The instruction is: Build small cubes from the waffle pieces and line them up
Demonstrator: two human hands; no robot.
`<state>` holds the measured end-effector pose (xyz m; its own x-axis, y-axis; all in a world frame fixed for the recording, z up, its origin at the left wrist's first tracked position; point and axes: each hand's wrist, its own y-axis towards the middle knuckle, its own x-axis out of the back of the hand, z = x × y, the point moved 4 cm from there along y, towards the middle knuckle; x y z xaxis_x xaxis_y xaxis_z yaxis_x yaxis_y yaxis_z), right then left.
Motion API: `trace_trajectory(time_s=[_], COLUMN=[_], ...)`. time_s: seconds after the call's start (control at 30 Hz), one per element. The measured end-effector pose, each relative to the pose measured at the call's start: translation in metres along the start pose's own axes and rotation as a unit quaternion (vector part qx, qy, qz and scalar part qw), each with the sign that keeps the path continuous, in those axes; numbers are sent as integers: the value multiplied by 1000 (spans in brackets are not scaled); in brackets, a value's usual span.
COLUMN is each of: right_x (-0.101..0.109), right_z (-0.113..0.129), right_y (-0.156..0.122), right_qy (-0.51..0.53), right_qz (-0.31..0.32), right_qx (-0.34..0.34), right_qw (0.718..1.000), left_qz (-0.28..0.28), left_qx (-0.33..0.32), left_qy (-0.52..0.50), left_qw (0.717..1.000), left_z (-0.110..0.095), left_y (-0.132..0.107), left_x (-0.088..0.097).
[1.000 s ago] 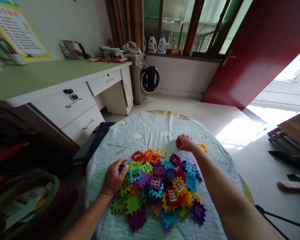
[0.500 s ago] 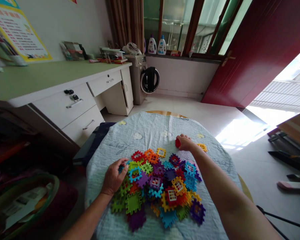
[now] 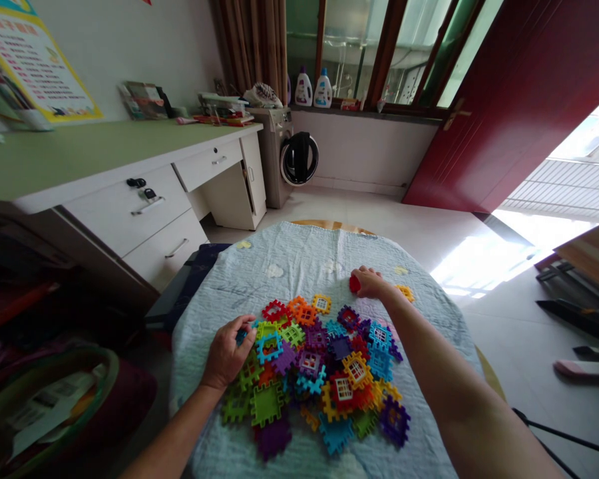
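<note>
My right hand (image 3: 370,283) reaches to the far part of the cloth-covered round table and is closed on a red notched plastic building piece (image 3: 354,285). Its fingers hide most of that piece. At the left edge of the pile, my left hand (image 3: 231,349) has its fingers curled around a blue building piece (image 3: 241,336), which is largely covered by the hand. Between my arms lies a loose heap of square interlocking pieces, among them a green panel (image 3: 267,404), a purple frame (image 3: 394,422) and a yellow window piece (image 3: 358,370).
A light blue cloth (image 3: 299,256) covers the table. One yellow piece (image 3: 404,292) lies apart beyond my right forearm. A desk with drawers (image 3: 144,199) stands at left, a washing machine (image 3: 278,153) behind, and a red door (image 3: 479,120) at right. A basket (image 3: 112,372) sits lower left.
</note>
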<state>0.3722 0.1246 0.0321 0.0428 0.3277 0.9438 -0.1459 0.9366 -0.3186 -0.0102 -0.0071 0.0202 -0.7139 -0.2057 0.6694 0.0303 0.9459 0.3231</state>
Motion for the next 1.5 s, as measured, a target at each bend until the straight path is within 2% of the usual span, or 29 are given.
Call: trace_trajectory(time_s=[0.17, 0.33, 0.4, 0.5, 0.7, 0.87, 1.07, 1.23, 1.37, 1.5], right_x=[11, 30, 28, 15, -3, -3, 0, 7, 5, 1], right_z=[-12, -48, -59, -65, -61, -60, -58, -35, -15, -11], right_y=[-2, -9, -12, -16, -20, -20, -21, -17, -10, -8], right_qy=[19, 44, 37, 18, -7, -16, -20, 1, 10, 6], right_qz=[-15, -86, -84, -49, -17, -8, -3, -20, -23, -22], right_qx=[2, -19, -33, -45, -44, -24, -30, -13, 5, 0], right_qw=[1000, 995, 995, 998, 999, 1000, 999, 1000, 1000, 1000], left_qz=[0, 3, 4, 4, 2, 1, 0, 0, 2, 3], left_qx=[2, 2, 3, 6, 2, -3, -3, -2, -1, 2], left_qy=[1, 3, 4, 2, 6, 6, 4, 3, 3, 5], left_qw=[1000, 1000, 1000, 1000, 1000, 1000, 1000, 1000, 1000, 1000], left_z=[-2, -3, -3, -4, -5, -3, -3, -4, -5, -5], left_y=[1, 1, 1, 2, 2, 1, 1, 1, 1, 1], left_x=[1, 1, 1, 2, 2, 1, 1, 2, 2, 2])
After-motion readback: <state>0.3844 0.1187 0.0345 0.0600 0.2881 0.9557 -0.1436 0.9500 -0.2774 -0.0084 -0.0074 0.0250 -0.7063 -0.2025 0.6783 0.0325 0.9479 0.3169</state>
